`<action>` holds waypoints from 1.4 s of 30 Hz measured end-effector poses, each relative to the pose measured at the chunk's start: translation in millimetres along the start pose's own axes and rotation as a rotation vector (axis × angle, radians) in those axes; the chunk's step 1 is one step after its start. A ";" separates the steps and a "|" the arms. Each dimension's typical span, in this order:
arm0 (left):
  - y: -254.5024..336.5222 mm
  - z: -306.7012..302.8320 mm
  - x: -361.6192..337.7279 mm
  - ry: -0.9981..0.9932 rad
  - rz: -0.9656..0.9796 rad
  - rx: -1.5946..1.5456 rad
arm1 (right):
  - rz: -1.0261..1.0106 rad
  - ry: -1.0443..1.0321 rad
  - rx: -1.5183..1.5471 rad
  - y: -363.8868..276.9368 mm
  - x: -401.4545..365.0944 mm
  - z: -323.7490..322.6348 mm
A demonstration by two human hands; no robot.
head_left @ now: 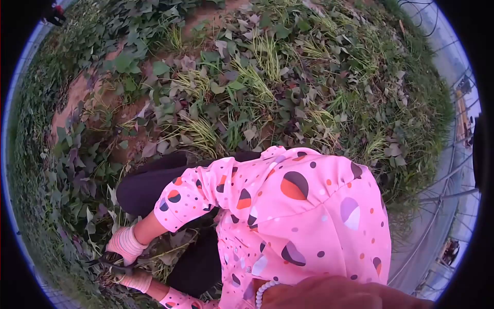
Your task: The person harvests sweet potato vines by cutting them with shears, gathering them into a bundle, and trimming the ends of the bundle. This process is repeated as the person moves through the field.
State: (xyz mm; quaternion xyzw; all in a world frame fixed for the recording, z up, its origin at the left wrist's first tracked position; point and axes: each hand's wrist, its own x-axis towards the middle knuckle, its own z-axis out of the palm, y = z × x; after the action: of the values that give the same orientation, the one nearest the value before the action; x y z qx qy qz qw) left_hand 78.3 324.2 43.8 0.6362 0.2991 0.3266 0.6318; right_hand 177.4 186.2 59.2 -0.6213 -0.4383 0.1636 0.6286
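My right hand (126,244), in a striped pink-and-white knit glove, is closed around a dark tool that looks like scissors (110,261). The tool points left, low among the leaves. Just below it, my left hand (136,281), gloved the same way, is closed on leafy vine stems (107,284). Its fingertips are partly hidden by the tool and foliage. Long pale stems (167,253) run beside my dark-trousered knees, close to both hands. My pink patterned sleeves reach down to the forearms.
Heart-shaped leafy vines (77,170) cover the ground on the left. Several bundles of pale green stems (200,135) lie ahead among wilted leaves. Reddish bare soil (77,98) shows between rows. A plastic sheet wall (437,170) with poles stands right. Another person (54,15) is far off, upper left.
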 end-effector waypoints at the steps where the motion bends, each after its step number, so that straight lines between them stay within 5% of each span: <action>1: -0.7 1.4 2.8 -0.003 0.008 0.029 | 0.007 0.007 -0.011 1.2 -0.9 -4.5; 11: -15.1 -7.7 13.2 -0.093 0.253 0.429 | -0.011 0.039 -0.101 6.8 -1.0 -19.2; 15: -24.8 10.2 18.5 -0.116 0.338 0.533 | -0.060 0.247 -0.067 26.7 7.6 -24.4; 23: -44.9 4.6 21.6 -0.262 0.368 0.577 | -0.030 0.128 0.117 20.3 13.6 -41.7; 24: -45.3 2.8 18.6 -0.299 0.338 0.611 | 0.225 -0.018 0.017 14.0 15.6 -45.0; 25: -34.3 4.6 15.6 -0.343 0.207 0.732 | 0.213 -0.035 0.017 14.7 17.9 -45.5; 27: -17.0 29.4 -17.2 -0.360 0.070 0.250 | 0.166 -0.096 0.070 26.1 19.0 -35.1; 32: 0.2 40.1 -35.5 -0.397 0.056 0.178 | 0.016 -0.209 -0.001 17.0 19.9 -42.3; 33: -1.3 33.6 -27.4 -0.363 0.111 0.399 | -0.023 -0.179 -0.006 15.3 18.3 -42.3; 42: 3.0 22.9 -27.4 -0.314 0.096 0.177 | 0.110 -0.090 0.055 -5.9 9.0 -47.2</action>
State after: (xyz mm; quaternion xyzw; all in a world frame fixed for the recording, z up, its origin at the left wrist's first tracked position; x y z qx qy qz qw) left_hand 79.7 288.5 46.1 0.7460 0.1937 0.2253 0.5959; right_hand 216.1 161.8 75.1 -0.6189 -0.4266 0.2376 0.6152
